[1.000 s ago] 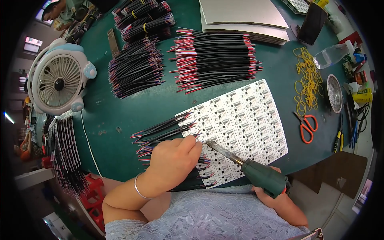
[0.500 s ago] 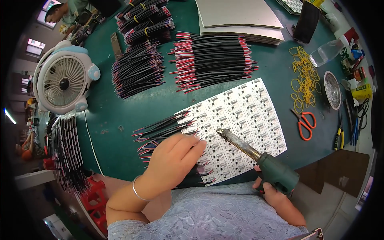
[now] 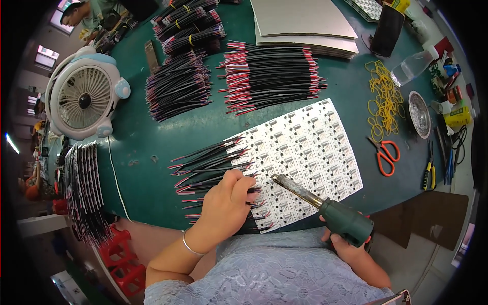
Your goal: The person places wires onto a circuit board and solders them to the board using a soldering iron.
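A white circuit board panel [image 3: 310,147] with rows of small components lies on the green table. Black cables [image 3: 203,175] with red and blue wire ends lie along its left edge, several reaching onto the board. Over that edge, my left hand [image 3: 226,201] is closed, its thumb and fingers pinching a black cable [image 3: 252,190] whose far end is partly hidden. My right hand [image 3: 348,246], at the board's near right corner, is wrapped round the handle of a green soldering gun [image 3: 345,221]. The gun's metal tip points left over the board, close to my left fingertips.
Stacks of black cables [image 3: 277,76] and grey boards [image 3: 305,20] lie at the back. A fan [image 3: 84,99] stands left. On the right are yellow rubber bands [image 3: 384,96], orange-handled scissors [image 3: 387,157], a metal dish [image 3: 420,114] and a bottle [image 3: 414,66]. A person [image 3: 94,20] sits far left.
My left hand has shifted slightly right and down the board's edge, uncovering more cables. The soldering gun has moved a little left and down, bringing its tip nearer my left fingers.
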A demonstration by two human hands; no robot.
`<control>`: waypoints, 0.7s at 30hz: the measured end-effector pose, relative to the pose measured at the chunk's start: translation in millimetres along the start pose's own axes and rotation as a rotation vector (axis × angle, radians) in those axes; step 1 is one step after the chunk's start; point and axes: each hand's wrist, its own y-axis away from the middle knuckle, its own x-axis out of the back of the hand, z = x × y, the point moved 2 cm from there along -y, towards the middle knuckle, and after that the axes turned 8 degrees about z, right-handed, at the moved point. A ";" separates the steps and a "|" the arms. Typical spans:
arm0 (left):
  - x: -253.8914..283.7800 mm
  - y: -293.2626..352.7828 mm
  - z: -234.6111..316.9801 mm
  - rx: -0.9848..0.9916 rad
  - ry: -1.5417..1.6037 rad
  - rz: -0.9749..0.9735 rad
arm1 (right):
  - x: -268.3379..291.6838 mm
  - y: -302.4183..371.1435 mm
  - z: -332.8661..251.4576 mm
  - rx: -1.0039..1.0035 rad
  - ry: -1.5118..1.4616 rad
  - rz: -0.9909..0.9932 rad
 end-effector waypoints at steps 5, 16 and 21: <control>-3.6 5.5 -14.2 -0.021 0.102 -0.002 | -0.5 5.5 1.7 -0.078 -0.067 0.075; 0.2 2.4 -3.1 -0.108 -0.040 -0.081 | 6.0 6.0 5.9 -0.061 0.310 -0.038; 0.2 0.7 -1.7 -0.101 -0.067 -0.129 | 1.9 -2.4 0.5 0.135 0.435 -0.126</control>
